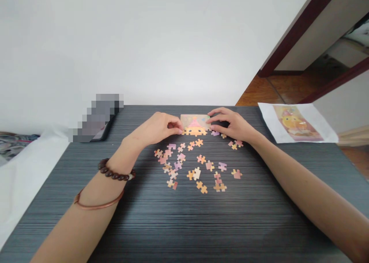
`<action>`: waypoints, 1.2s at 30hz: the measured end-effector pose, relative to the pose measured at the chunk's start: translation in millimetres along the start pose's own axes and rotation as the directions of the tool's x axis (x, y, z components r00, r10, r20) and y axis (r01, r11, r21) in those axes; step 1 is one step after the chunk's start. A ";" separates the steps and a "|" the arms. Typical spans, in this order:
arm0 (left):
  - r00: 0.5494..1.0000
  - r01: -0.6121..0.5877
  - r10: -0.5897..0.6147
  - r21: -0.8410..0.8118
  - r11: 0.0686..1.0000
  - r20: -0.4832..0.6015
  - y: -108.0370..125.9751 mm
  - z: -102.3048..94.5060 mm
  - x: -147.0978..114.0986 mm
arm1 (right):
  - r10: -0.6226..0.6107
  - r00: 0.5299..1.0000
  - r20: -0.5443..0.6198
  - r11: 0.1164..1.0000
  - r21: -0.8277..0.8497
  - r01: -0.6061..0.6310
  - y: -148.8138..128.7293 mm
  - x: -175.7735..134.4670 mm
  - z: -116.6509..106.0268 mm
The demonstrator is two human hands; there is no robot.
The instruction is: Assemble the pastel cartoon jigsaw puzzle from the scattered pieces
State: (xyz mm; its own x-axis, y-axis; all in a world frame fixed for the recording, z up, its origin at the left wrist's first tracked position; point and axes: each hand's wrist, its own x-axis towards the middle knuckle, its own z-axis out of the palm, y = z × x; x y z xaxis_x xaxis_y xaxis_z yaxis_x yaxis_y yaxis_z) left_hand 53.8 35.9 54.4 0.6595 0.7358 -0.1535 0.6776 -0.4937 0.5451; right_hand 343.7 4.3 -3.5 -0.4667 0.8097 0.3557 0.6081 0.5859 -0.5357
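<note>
A partly joined jigsaw puzzle (193, 122) lies near the table's far edge, showing a pink party hat and the top of a yellow face with eyes. At its lower left corner my left hand (161, 127) is closed, thumb and index finger pinching a small puzzle piece mostly hidden by the fingertips. My right hand (230, 124) is open, its fingers spread and their tips resting on the puzzle's right edge. Just below the right thumb lies a purple piece (215, 133). Several loose puzzle pieces (197, 173) in pink, orange, yellow and purple are scattered nearer to me.
The dark striped table (161, 224) meets a white wall (173, 44). At the back left lies a dark, phone-like device (99, 120), its screen blurred out. A paper sheet (268, 119) with a printed yellow character sits at the right edge. Beyond is a doorway with wooden floor (253, 92).
</note>
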 end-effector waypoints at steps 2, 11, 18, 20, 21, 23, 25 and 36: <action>0.995 -0.017 0.018 -0.011 1.000 0.094 1.6 -1.9 -1.7 | -0.001 1.000 0.000 1.000 0.001 0.001 0.3 -0.1 0.0; 0.970 -0.198 0.178 0.113 0.974 0.167 9.7 2.9 -1.5 | 0.020 0.999 -0.050 1.000 0.012 -0.019 2.3 -0.5 1.0; 0.941 -0.326 0.337 0.261 0.909 0.001 42.0 36.2 -4.0 | 0.015 0.997 -0.072 0.999 0.045 -0.011 2.7 0.2 2.6; 0.902 -0.395 0.430 0.346 0.851 -0.027 56.6 54.4 -6.8 | 0.005 0.997 -0.078 0.998 0.058 -0.001 3.2 0.6 2.9; 0.887 -0.421 0.461 0.369 0.829 -0.023 63.3 63.6 -8.1 | 0.002 0.997 -0.081 0.998 0.062 0.003 3.3 0.8 3.0; 0.859 -0.467 0.512 0.402 0.788 -0.006 73.6 80.3 -9.9 | 0.005 0.997 -0.083 0.998 0.062 0.000 2.8 1.3 2.9; 0.849 -0.474 0.529 0.423 0.772 -0.015 78.8 92.6 -9.8 | 0.013 0.997 -0.079 0.998 0.063 -0.008 1.8 1.7 2.6; 0.846 -0.471 0.532 0.432 0.769 -0.023 74.3 89.8 -1.9 | 0.043 0.997 -0.057 0.998 0.057 -0.040 -0.8 1.6 2.0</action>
State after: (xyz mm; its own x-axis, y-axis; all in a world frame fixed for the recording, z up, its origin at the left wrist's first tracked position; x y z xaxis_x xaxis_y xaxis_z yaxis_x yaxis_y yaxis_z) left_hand 132.1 -43.8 21.2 0.9111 0.3711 0.1793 0.3509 -0.9266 0.1350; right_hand 341.2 5.1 -4.1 -0.4024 0.8350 0.3753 0.5889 0.5500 -0.5922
